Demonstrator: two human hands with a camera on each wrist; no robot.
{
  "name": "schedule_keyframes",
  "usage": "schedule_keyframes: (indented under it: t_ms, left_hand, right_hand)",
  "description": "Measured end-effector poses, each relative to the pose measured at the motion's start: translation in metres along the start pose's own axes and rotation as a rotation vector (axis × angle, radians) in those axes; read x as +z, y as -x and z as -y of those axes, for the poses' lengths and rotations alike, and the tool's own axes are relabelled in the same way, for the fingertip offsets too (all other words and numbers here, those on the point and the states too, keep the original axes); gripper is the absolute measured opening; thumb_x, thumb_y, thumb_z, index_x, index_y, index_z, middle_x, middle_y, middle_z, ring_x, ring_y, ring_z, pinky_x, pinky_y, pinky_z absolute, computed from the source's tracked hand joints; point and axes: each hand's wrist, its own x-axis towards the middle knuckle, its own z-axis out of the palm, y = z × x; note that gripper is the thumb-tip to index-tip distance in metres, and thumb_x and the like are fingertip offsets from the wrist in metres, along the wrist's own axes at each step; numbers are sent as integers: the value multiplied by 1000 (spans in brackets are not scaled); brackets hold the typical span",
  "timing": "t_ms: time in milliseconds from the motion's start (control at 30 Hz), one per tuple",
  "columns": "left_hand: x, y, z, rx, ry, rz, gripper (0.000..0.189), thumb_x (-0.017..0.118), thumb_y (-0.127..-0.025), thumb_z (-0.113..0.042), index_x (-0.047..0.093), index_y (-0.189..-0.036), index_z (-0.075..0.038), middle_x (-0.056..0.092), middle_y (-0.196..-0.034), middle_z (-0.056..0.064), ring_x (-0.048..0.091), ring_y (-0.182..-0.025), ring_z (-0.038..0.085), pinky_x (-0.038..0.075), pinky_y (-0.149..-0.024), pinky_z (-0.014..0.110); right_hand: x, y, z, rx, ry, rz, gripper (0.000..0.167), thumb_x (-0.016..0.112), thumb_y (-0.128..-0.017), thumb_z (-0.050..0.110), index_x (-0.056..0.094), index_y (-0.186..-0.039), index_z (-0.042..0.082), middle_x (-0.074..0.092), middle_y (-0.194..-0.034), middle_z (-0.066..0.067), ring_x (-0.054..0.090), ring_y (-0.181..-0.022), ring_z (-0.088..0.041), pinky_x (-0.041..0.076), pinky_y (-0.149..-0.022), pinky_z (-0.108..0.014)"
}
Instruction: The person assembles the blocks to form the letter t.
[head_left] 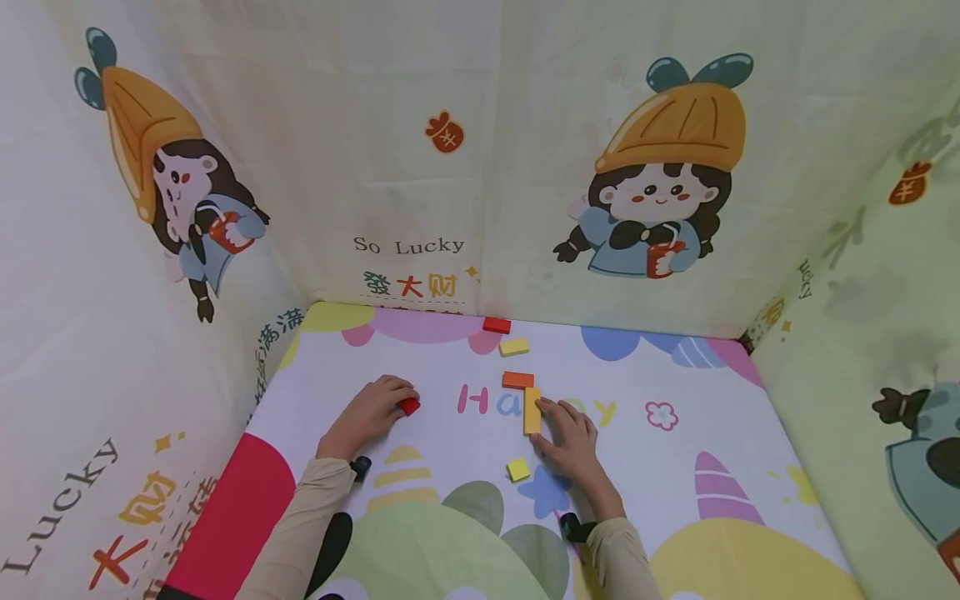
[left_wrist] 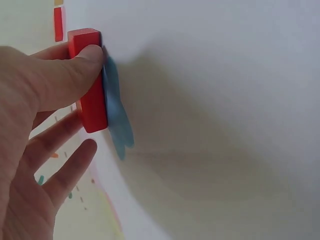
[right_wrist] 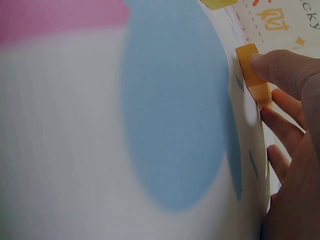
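On the left side of the table my left hand [head_left: 375,410] pinches a red block [head_left: 408,406]. The left wrist view shows that red block [left_wrist: 92,105] as a long rectangular bar, with the thumb on its near face and the other fingers partly hidden behind it. Over the printed lettering, my right hand [head_left: 573,442] holds a yellow-orange block [head_left: 532,411] between thumb and fingers. Its far end lies close to an orange block [head_left: 518,380]; whether they touch, I cannot tell. A small yellow block [head_left: 517,470] sits nearer to me, left of the right wrist.
Farther back on the printed tablecloth [head_left: 442,367] lie a pale yellow block [head_left: 513,347] and another red block [head_left: 497,325], the latter near the back edge. Printed cloth walls [head_left: 540,167] enclose the table at the back and both sides.
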Motion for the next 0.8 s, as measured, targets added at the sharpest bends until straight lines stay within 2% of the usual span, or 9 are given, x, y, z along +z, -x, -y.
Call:
schedule_keyframes:
  t_ms: [267,433,600,800]
  left_hand:
    - [1,-7,-2,-12,-68,-42,35,81,-92,-22,74,-126,-18,71,-122,4,61,-116,25,55,-97,46]
    - [1,-14,-8,-23,-51,-50,36,81,-92,-25,74,-127,-19,71,-121,4,60,-113,25,55,-94,46]
    - [2,-25,-17,-21,-9,-73,36,82,-92,-24,74,-126,-19,70,-120,6,59,-111,25,56,-96,45]
    - [10,-35,-25,-49,24,-89,37,82,-92,-26,73,-127,-21,69,-119,4,58,-111,23,57,-97,43]
  right_hand:
    - [0,-1,1,8,7,0,61,76,-92,22,54,-150,18,51,-159,-10,31,-153,-41,10,-118,-71]
    - [0,-1,1,6,2,-2,61,76,-92,22,55,-149,18,52,-159,-11,31,-153,-42,10,-117,-72]
    - [-1,0,2,12,12,11,62,76,-93,23,54,-150,19,51,-160,-10,30,-153,-41,9,-118,-71]
    - [-2,2,3,-20,21,8,63,76,-93,20,53,-151,16,51,-159,-11,32,-152,-43,11,-117,-72]
